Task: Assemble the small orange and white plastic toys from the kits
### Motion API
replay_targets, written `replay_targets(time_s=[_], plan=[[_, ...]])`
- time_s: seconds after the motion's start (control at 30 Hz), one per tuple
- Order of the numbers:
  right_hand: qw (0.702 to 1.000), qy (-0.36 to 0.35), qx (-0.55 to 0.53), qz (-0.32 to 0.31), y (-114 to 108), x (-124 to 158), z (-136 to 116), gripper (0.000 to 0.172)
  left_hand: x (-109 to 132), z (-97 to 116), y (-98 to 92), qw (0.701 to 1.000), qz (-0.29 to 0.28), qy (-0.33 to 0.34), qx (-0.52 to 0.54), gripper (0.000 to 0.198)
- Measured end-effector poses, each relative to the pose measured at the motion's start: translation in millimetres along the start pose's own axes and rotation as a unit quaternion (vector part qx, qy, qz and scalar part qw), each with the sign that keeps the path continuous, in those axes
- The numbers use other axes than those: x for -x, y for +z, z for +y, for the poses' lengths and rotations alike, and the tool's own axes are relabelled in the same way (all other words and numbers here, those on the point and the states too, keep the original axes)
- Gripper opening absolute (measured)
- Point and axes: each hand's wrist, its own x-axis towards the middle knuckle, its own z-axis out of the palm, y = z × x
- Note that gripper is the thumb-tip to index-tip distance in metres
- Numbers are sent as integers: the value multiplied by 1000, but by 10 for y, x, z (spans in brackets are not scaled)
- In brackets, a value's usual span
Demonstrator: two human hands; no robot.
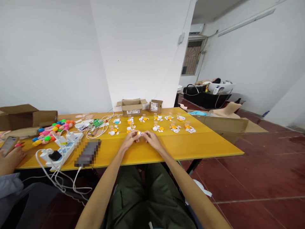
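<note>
Over the yellow table (147, 149), near its front edge, my left hand (130, 139) and my right hand (151, 140) meet. Between their fingertips they pinch a small orange and white plastic part (139, 134); its exact kind is too small to tell. Just beyond the hands lie several little groups of white and orange plastic pieces with clear cups, such as a white disc (155, 128) and an orange disc (161, 129). One group farther left has a teal piece (117, 121).
An open cardboard box (132, 109) and a smaller box (156, 106) stand by the wall. To the left are a power strip (68, 149) with tangled white cables, a phone (88, 153) and colourful balls (51, 132). Another person's hand (11, 159) holds a phone at far left.
</note>
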Motion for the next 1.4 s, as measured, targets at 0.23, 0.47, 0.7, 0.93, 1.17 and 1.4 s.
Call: replay_targets(time_s=[0.23, 0.47, 0.7, 0.93, 1.17, 1.4], plan=[[1000, 5, 17, -1, -13, -1, 8, 41, 11, 27, 11, 1000, 3, 2, -2, 39], [1000, -1, 9, 6, -14, -1, 17, 43, 3, 1, 1, 1000, 2, 0, -5, 41], [1000, 4, 8, 12, -6, -4, 5, 43, -2, -9, -9, 1000, -3, 3, -8, 39], [1000, 2, 6, 12, 6, -1, 8, 42, 5, 5, -2, 1000, -1, 0, -7, 38], [1000, 7, 20, 3, -2, -2, -4, 42, 10, 22, 4, 1000, -1, -1, -7, 39], [1000, 7, 19, 3, 1, 1, -25, 43, 8, 20, 0, 1000, -1, -2, -9, 40]])
